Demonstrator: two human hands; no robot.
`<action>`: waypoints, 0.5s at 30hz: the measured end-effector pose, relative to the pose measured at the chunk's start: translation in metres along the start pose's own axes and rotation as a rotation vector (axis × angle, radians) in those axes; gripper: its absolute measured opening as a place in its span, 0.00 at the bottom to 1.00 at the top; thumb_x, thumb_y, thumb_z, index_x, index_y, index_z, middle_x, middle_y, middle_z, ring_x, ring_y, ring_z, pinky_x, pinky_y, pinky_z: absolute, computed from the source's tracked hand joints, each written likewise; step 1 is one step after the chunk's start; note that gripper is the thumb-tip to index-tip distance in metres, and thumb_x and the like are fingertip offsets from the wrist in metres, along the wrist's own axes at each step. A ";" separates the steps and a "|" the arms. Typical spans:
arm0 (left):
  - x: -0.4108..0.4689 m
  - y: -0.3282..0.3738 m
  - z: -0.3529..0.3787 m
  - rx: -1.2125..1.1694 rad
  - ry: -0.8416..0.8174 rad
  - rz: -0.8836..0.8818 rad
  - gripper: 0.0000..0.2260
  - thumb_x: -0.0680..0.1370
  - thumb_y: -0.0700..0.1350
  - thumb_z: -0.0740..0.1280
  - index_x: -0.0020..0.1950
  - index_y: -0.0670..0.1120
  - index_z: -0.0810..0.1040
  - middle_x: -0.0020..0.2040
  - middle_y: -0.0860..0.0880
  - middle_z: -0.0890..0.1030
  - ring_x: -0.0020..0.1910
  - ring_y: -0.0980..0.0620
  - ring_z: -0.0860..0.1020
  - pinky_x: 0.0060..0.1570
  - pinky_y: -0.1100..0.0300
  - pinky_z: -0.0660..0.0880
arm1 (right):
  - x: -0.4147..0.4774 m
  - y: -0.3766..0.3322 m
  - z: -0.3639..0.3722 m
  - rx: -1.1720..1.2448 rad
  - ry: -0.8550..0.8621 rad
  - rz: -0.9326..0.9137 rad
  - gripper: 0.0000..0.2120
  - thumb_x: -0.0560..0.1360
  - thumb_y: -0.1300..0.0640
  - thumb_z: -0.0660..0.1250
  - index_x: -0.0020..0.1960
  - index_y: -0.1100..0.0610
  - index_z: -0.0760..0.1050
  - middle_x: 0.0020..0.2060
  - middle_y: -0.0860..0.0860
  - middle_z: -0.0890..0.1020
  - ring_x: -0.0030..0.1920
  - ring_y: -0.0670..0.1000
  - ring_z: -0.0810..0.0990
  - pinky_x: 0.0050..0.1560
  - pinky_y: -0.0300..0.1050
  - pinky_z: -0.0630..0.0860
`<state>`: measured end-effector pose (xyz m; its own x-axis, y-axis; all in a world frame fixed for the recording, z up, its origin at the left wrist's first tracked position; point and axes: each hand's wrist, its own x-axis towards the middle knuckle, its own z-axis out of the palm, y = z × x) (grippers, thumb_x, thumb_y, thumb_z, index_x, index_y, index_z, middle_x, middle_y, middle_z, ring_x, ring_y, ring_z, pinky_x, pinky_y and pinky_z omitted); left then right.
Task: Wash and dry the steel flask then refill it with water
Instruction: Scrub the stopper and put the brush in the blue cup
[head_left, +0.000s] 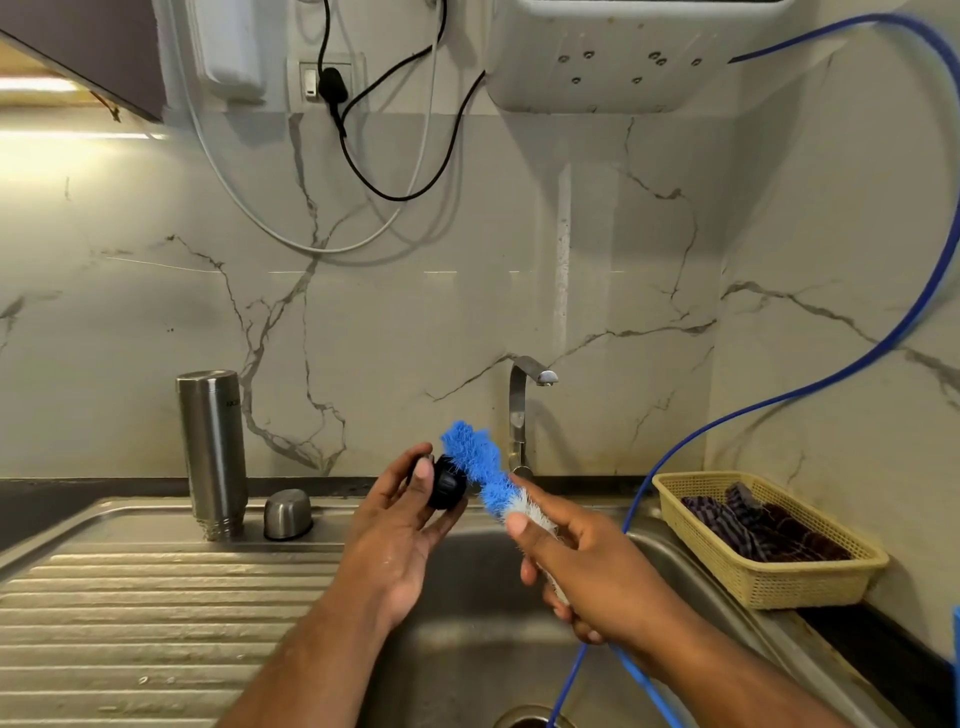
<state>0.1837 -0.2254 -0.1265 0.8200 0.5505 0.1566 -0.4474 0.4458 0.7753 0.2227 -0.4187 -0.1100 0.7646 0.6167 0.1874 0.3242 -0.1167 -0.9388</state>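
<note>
Flask (212, 452) inverted on drainboard (156, 597); left hand (400, 535) grips stopper (447, 483), right hand (587, 566) grips brush (475, 457).

Ribbed steel surface (156, 597) left of sink basin (467, 649): steel flask (213, 441) standing mouth down, steel cap (287, 513) just beside. Yellow basket (779, 584) on right ledge.

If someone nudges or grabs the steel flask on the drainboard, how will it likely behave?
The steel flask is tall and stands inverted on its narrow threaded neck, so a nudge would probably tip it. Its smooth body may slip in a wet grip; droplets show on the ribbed drainboard. Fallen, it would likely roll.
</note>
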 end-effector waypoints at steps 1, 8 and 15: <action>0.000 0.003 0.000 -0.070 -0.005 -0.008 0.18 0.74 0.46 0.70 0.64 0.43 0.80 0.59 0.42 0.85 0.60 0.42 0.83 0.56 0.46 0.82 | 0.000 0.000 -0.002 -0.008 -0.004 0.000 0.21 0.81 0.42 0.65 0.70 0.26 0.67 0.38 0.50 0.81 0.30 0.47 0.71 0.25 0.38 0.65; -0.001 0.012 0.000 -0.117 -0.008 -0.090 0.19 0.76 0.48 0.69 0.64 0.40 0.78 0.59 0.40 0.84 0.56 0.45 0.85 0.50 0.53 0.84 | 0.007 0.004 -0.014 -0.249 0.061 -0.156 0.18 0.80 0.39 0.64 0.68 0.24 0.68 0.47 0.33 0.80 0.42 0.30 0.79 0.39 0.28 0.74; -0.003 0.008 0.005 -0.194 -0.005 -0.172 0.18 0.84 0.51 0.60 0.66 0.40 0.77 0.57 0.38 0.85 0.57 0.41 0.82 0.49 0.52 0.80 | 0.011 0.014 -0.011 -0.383 0.151 -0.240 0.19 0.77 0.37 0.67 0.63 0.18 0.68 0.59 0.29 0.74 0.60 0.34 0.75 0.64 0.41 0.77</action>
<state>0.1790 -0.2272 -0.1177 0.8914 0.4517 0.0355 -0.3606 0.6598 0.6593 0.2413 -0.4222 -0.1175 0.7061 0.5447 0.4525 0.6621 -0.2812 -0.6947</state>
